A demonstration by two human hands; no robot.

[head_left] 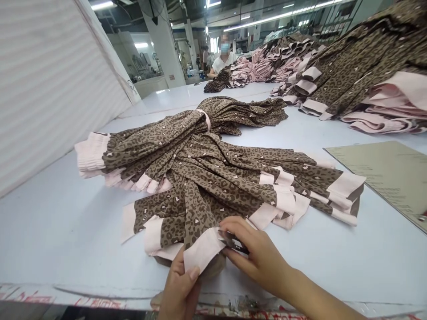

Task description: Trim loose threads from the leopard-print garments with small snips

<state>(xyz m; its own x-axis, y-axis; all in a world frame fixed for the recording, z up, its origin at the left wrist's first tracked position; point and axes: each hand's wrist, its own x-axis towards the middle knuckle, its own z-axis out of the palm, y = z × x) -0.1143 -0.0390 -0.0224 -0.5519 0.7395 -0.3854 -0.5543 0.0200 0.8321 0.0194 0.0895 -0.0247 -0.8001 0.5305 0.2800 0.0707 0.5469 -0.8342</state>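
Note:
My left hand [182, 284] pinches the pink cuff [203, 251] of a brown leopard-print sleeve [198, 213] near the table's front edge. In my right hand [256, 253] is a small pair of dark thread snips [233, 242], their tip at the cuff's right corner. Around the cuff spread more leopard-print sleeves [240, 182] with pink ends, fanned over the white table. A bundle of the same fabric [150, 138], bound with a pink strip [206, 119], lies just behind them. My right palm hides part of the snips.
At right lies a printed tan board [383, 173]. Tall piles of leopard-print pieces [360, 62] and pink pieces [263, 64] stand toward the back right. A white sheet-like wall [60, 80] rises at left. A masked person [224, 58] is at the table's far end.

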